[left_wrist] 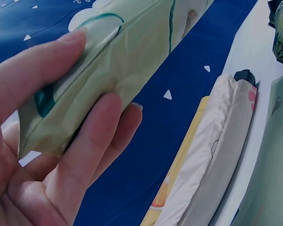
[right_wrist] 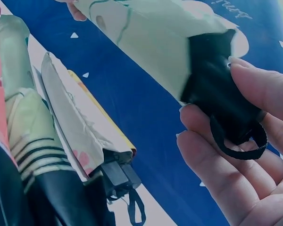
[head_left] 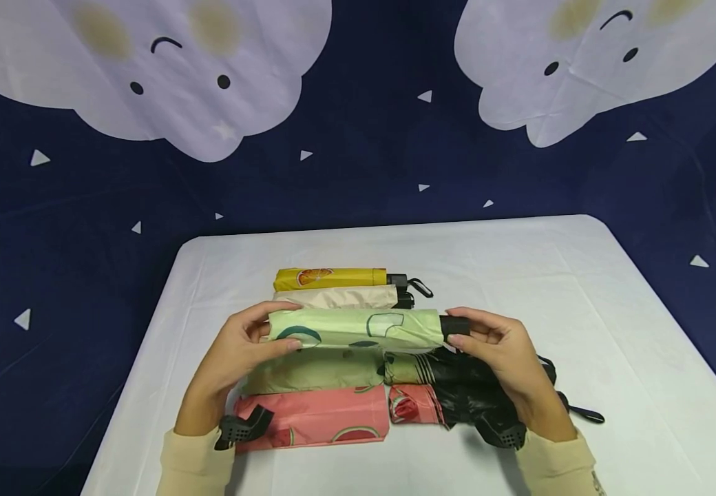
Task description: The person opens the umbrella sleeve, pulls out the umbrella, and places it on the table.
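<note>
A folded light green umbrella (head_left: 345,329) in its sleeve is held level above the table. My left hand (head_left: 243,348) grips its left end, thumb on the near side and fingers on the far side. At the other end, my right hand (head_left: 503,348) pinches the black handle (right_wrist: 217,89), from which a short wrist strap (right_wrist: 240,153) hangs. Below it lie a green sleeve (head_left: 317,370) and a loosely furled green and black umbrella (head_left: 409,368). Closer to me are a pink sleeve (head_left: 323,413) with watermelon prints and a pink umbrella (head_left: 414,404).
Behind the held umbrella, a cream sleeved umbrella (head_left: 342,297) and a yellow one (head_left: 339,278) with an orange-slice print lie side by side, handles to the right. They rest on a white table (head_left: 630,331). A dark blue cloth (head_left: 364,193) with clouds hangs beyond.
</note>
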`<state>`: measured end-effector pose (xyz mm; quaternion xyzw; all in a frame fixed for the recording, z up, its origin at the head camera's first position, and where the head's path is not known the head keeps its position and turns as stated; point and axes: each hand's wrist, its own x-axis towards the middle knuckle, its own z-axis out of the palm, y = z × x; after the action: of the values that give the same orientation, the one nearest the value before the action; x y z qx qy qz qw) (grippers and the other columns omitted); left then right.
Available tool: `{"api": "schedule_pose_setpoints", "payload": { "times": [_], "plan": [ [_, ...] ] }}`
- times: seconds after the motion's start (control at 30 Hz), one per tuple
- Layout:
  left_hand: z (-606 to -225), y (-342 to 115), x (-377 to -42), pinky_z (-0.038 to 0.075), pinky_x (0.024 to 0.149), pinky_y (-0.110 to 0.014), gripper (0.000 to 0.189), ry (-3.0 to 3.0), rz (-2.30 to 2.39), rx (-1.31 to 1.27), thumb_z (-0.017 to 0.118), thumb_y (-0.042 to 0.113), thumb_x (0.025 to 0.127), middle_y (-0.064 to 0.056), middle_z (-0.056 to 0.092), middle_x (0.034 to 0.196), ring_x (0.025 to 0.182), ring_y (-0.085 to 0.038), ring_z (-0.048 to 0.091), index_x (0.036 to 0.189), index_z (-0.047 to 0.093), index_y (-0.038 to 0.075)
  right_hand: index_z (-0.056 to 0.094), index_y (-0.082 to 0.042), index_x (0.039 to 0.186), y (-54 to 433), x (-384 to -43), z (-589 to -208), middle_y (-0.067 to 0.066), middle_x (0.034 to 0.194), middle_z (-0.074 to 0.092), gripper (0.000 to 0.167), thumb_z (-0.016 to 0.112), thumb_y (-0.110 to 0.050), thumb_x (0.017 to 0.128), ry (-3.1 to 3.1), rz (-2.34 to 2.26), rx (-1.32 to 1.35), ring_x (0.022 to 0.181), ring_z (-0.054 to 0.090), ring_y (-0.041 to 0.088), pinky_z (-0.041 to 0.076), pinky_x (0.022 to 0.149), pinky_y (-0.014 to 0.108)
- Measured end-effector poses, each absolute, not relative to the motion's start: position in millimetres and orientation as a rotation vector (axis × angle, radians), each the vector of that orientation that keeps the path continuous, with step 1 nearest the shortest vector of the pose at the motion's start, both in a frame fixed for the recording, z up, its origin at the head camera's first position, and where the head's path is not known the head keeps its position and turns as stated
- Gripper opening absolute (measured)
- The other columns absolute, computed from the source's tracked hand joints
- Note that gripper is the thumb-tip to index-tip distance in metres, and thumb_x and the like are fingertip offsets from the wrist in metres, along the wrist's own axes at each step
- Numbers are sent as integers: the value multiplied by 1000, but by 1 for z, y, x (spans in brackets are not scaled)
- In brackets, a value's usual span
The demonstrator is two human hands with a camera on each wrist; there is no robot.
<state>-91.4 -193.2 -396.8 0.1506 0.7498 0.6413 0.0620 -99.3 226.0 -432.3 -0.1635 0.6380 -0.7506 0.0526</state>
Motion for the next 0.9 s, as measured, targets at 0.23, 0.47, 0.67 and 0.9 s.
{"api": "schedule_pose_setpoints", "payload": {
  "times": [0.23,0.47,0.67,0.9],
  "plan": [
    [-396,-195,-91,34,45,-27,53,2324,1941,447,82,-2,84,-5,34,71,55,-12,30,133,66,7,63,13,128,231,-101,-434,11,110,75,40,68,16,89,1933,-2326,-456,93,74,16,60,75,26],
    [-398,-200,-93,32,45,-27,52,2335,1945,411,83,-2,83,-6,33,71,56,-12,30,132,67,6,65,10,126,234,-102,-436,11,108,76,37,65,18,90,1886,-2395,-426,92,74,16,60,77,27],
    [-402,-206,-94,35,47,-27,51,2336,1942,364,82,-2,84,-2,38,72,58,-9,34,132,66,5,61,14,128,237,-102,-435,14,111,75,35,62,16,94,1885,-2399,-400,95,74,19,60,78,30],
    [-407,-213,-95,34,47,-27,50,2335,1941,346,81,-2,85,-1,37,72,57,-9,33,132,66,4,63,12,128,238,-102,-434,13,107,76,35,64,15,93,1884,-2401,-342,91,74,18,60,77,29]
  ]
}}
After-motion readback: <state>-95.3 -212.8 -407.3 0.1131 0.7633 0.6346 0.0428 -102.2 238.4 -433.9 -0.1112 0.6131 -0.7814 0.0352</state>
